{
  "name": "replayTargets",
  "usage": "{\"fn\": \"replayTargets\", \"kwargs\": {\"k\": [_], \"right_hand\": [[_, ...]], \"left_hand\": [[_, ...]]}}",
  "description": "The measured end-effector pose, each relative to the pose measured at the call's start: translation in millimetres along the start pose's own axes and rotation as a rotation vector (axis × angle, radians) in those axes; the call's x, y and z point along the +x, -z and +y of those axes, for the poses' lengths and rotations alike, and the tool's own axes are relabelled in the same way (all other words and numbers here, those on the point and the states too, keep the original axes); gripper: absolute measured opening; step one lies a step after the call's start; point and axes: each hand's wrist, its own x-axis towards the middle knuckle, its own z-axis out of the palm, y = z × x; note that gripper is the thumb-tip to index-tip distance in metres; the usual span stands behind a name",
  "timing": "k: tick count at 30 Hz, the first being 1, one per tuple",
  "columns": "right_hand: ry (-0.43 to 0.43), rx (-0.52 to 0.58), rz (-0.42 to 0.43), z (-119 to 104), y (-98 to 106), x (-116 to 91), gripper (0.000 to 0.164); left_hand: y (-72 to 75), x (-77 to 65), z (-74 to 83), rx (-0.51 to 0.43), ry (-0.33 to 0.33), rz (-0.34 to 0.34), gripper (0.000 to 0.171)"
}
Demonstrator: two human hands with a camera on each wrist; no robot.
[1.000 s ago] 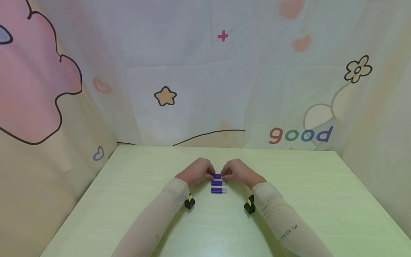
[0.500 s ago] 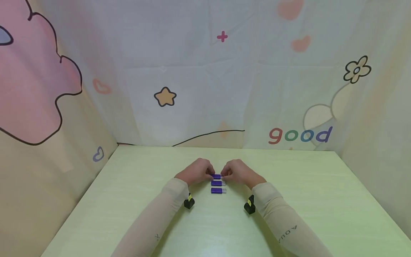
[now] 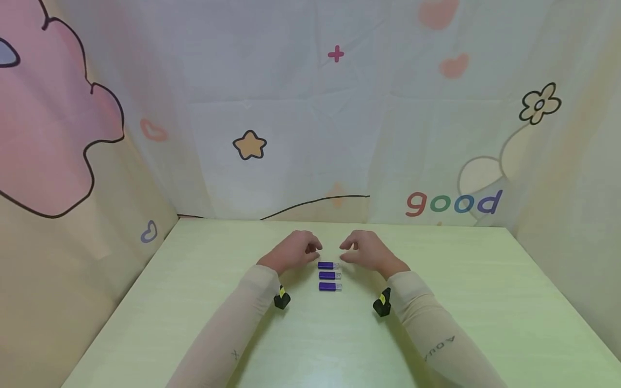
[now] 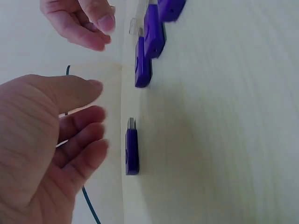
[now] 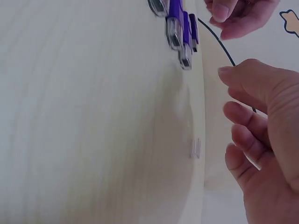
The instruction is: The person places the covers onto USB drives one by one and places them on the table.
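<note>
Three purple USB sticks lie in a column on the pale table: a far one (image 3: 325,265), a middle one (image 3: 327,275) and a near one (image 3: 327,286). My left hand (image 3: 293,251) hovers behind and left of the column, its fingers loosely bent around nothing. My right hand (image 3: 370,252) mirrors it on the right, thumb and fingers parted. In the left wrist view a further USB stick (image 4: 132,151) lies apart, its metal plug bare. A small clear cap (image 5: 195,148) rests on the table in the right wrist view. Both are hidden behind the hands in the head view.
The table (image 3: 310,345) ends at a printed cloth backdrop (image 3: 301,118) just beyond the hands. Black wrist cameras, a left one (image 3: 282,298) and a right one (image 3: 383,303), hang from the sleeves over the tabletop.
Both hands have drawn away from the far USB stick, moving apart and toward the back. That stick, earlier partly covered by fingers, is now uncovered and lies with the other two.
</note>
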Motion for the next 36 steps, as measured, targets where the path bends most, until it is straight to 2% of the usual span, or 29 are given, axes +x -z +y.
{"fn": "replayTargets", "kwargs": {"k": [2, 5, 11, 15, 20, 25, 29, 36], "right_hand": [[0.003, -0.019, 0.016, 2.2, 3.6, 0.5, 0.025], [0.022, -0.072, 0.023, 7.0, 6.1, 1.4, 0.028], [0.031, -0.150, 0.019, 17.7, 4.8, 2.5, 0.032], [0.002, -0.188, 0.011, 22.2, 3.9, 2.6, 0.034], [-0.051, -0.226, -0.015, 23.8, 5.0, 3.8, 0.036], [-0.111, -0.198, -0.057, 20.9, 7.9, 5.1, 0.036], [-0.151, -0.176, -0.083, 19.1, 9.2, 5.9, 0.029], [-0.147, -0.181, -0.101, 17.8, 11.0, 5.4, 0.022]], "left_hand": [[1.9, 1.5, -2.4, 0.054, -0.014, 0.040, 0.023], [3.4, 3.1, -6.1, 0.130, -0.008, 0.063, 0.026], [0.7, 7.0, -13.8, 0.299, 0.024, 0.015, 0.035], [-1.2, 8.8, -16.1, 0.345, 0.052, -0.015, 0.039], [-1.9, 10.2, -18.1, 0.400, 0.093, 0.003, 0.039], [-3.1, 11.1, -18.7, 0.418, 0.103, 0.018, 0.036], [-5.0, 11.9, -20.1, 0.409, 0.101, 0.019, 0.032], [-4.1, 12.0, -19.1, 0.353, 0.118, 0.001, 0.028]]}}
